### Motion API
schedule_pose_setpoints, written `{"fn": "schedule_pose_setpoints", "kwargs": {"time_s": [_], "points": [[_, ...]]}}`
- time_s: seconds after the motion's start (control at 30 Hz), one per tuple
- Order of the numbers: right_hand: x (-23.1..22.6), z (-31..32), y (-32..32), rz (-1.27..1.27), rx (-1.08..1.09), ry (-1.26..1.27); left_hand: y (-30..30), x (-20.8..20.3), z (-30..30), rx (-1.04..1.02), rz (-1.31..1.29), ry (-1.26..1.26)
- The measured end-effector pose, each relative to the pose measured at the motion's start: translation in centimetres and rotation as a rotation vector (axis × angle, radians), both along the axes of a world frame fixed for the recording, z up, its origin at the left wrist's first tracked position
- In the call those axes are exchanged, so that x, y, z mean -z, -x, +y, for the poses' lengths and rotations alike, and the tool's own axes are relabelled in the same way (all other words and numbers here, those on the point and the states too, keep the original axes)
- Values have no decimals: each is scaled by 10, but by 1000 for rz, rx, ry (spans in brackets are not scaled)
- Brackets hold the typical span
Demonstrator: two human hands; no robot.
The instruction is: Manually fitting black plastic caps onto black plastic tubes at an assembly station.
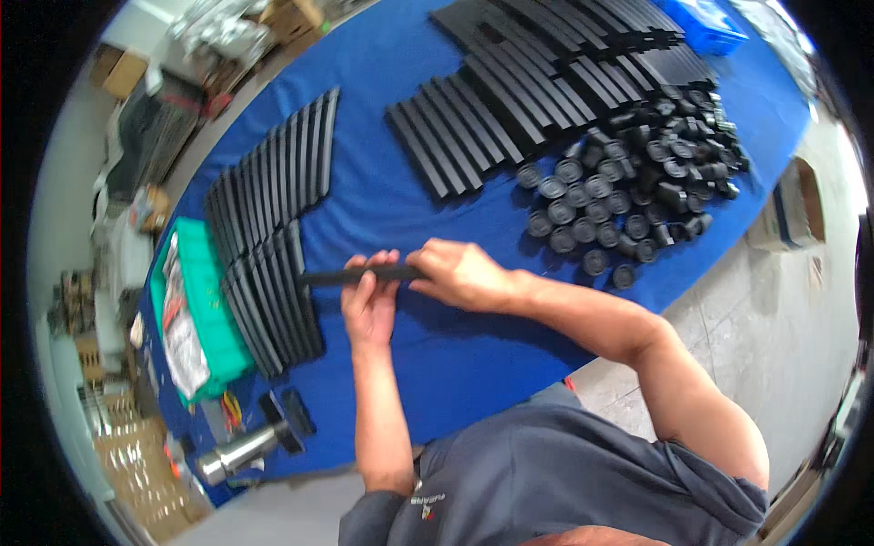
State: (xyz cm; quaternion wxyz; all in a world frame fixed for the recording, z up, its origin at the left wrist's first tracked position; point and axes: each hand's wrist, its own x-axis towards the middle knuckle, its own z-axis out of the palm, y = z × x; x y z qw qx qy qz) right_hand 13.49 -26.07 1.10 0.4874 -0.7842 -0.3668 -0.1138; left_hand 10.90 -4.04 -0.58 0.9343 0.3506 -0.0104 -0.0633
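Note:
A long black bar (326,277) lies crosswise between my hands, above the blue-covered table. Palm up, my left hand (370,305) has its fingers and thumb closed around the middle of the bar. My right hand (466,276) grips the bar's right end; its fingers hide that end, so I cannot tell whether a cap is there. Close to the bar's left end are a lower row (273,300) and an upper row (273,173) of similar black bars. Right of my hands is a heap of round black caps (598,187), some lying face up.
More black bars (446,136) lie in overlapping rows at the far side. A green crate (232,332) holding plastic-wrapped things stands left. Near it lies a shiny metal cylinder (238,455) with a black end. A blue bin (708,29) sits far right, a cardboard box (803,205) beyond the table edge.

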Motion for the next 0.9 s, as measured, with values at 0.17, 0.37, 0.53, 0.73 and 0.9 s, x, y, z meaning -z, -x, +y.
{"fn": "schedule_pose_setpoints", "kwargs": {"time_s": [0.17,0.37,0.53,0.73,0.9], "points": [[-15,-5,-1,227,-14,8,-4,-1,-4,25,-43,36],[-8,5,0,193,5,-46,-5,2,3,7,-44,15],[1,-1,-1,-42,89,87,-8,-5,-8,15,-23,29],[-19,-4,-7,913,-180,-87,-9,1,4,108,-69,78],[5,-1,-5,-48,93,-61,-17,2,-2,104,-8,41]]}}
